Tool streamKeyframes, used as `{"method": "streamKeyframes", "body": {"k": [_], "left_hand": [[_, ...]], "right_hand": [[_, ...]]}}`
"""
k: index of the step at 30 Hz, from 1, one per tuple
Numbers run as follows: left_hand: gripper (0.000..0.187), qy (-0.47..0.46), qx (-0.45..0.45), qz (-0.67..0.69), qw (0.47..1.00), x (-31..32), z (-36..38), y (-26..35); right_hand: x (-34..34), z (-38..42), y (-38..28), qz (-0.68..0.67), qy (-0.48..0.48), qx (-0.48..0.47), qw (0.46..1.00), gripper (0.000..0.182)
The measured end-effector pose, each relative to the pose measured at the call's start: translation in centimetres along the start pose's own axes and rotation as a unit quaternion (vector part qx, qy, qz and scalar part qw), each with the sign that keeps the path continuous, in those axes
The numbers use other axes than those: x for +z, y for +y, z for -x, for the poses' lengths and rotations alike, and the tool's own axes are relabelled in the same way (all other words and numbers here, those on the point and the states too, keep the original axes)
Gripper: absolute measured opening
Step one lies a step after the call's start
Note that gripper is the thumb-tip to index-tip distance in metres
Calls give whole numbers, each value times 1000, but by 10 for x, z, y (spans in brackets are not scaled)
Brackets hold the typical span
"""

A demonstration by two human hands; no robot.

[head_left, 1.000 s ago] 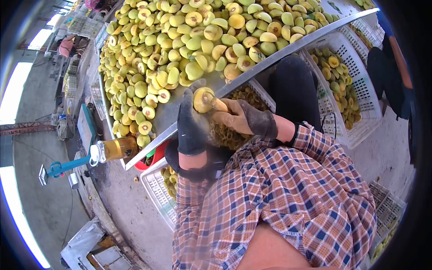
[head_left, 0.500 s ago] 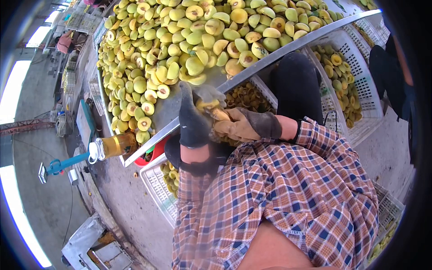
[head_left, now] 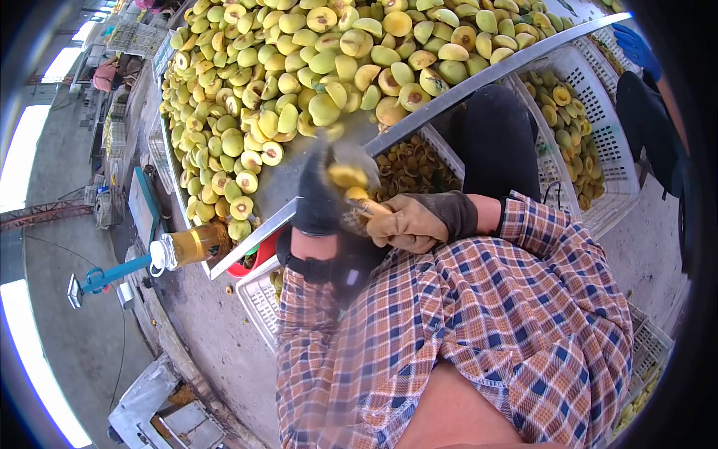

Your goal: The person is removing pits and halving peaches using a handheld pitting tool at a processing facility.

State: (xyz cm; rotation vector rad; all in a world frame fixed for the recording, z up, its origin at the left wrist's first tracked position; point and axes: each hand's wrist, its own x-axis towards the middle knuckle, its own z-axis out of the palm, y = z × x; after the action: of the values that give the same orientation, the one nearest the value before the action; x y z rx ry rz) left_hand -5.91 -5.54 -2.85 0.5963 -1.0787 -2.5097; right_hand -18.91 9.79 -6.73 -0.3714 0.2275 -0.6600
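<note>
My left hand (head_left: 314, 191), in a dark, greyish glove and smeared by motion, is closed around a yellow peach half (head_left: 348, 177) with its cut side towards my right hand. My right hand (head_left: 411, 223), in a brown work glove, grips a short hand tool (head_left: 368, 205) whose light-coloured shaft points at the fruit. Its tip is blurred. Both hands are over my lap, just in front of the metal table's edge (head_left: 426, 112). Beyond them lies a big heap of green-yellow peach halves (head_left: 299, 67), several with brown pit hollows showing.
Below the table edge a crate holds brown scraps (head_left: 415, 168). To the right stands a white crate (head_left: 598, 127) of peach halves; another white crate (head_left: 258, 307) is at lower left. A jar of amber liquid (head_left: 183, 247) stands left. A co-worker's blue-gloved hand (head_left: 636, 49) shows at far right.
My right hand has drawn slightly back from the fruit, showing more of the tool. My left hand has turned slightly. A co-worker's blue-gloved hand has come into view at the right.
</note>
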Motion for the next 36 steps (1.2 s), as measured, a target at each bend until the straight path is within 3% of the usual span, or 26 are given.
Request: {"method": "streamKeyframes", "body": {"k": [2, 3, 5, 6, 9, 10, 13, 14, 16, 17, 18, 21, 23, 25, 26, 29, 32, 36], "left_hand": [[33, 152, 80, -152, 973, -15, 4, 15], [30, 224, 119, -226, 941, -22, 3, 24], [22, 201, 187, -533, 801, -40, -3, 35], [22, 181, 213, -664, 693, -47, -8, 36], [33, 122, 188, -794, 565, -54, -29, 20], [41, 139, 165, -799, 561, -45, -36, 18], [43, 134, 136, -810, 554, -47, -50, 11], [41, 119, 149, -804, 563, -52, -49, 15], [41, 133, 99, -557, 813, -49, -38, 20], [41, 134, 67, -406, 902, -38, -28, 25], [44, 118, 70, -290, 947, -8, -9, 33], [45, 68, 96, -191, 974, -1, 8, 19], [45, 42, 169, -364, 915, 12, 21, 11], [45, 74, 53, -133, 987, 2, 26, 1], [48, 98, 30, -133, 986, -9, 24, -7], [47, 107, 22, -44, 993, 6, 28, -6], [43, 109, 50, -85, 989, 8, 32, -8], [53, 94, 107, -276, 951, 7, 30, -6]], "right_hand": [[-53, -4, 30, -230, -19, 59, 971, 45], [-40, 5, 22, -115, 115, 30, 986, 48], [0, 30, 3, 119, 369, -28, 921, 56], [-29, 25, 20, 55, 347, -87, 932, 57], [-19, 18, 3, 29, 307, -79, 948, 55], [-1, 15, 0, 51, 344, -100, 932, 48], [10, 12, -1, 144, 331, -82, 929, 49], [19, 16, -4, 134, 338, -85, 928, 53], [18, 23, -5, 150, 323, -155, 922, 56], [18, 26, -7, 158, 315, -189, 917, 58], [22, 25, -10, 166, 326, -206, 907, 58], [29, 18, -20, 196, 294, -230, 907, 58], [36, 10, -29, 228, 313, -214, 896, 55], [45, 5, -34, 243, 333, -207, 887, 52], [29, -4, -22, 251, 314, -289, 869, 43], [35, 0, -21, 305, 310, -287, 854, 39], [28, -1, -17, 239, 322, -265, 877, 38], [28, -2, -14, 258, 300, -280, 875, 37]]}}
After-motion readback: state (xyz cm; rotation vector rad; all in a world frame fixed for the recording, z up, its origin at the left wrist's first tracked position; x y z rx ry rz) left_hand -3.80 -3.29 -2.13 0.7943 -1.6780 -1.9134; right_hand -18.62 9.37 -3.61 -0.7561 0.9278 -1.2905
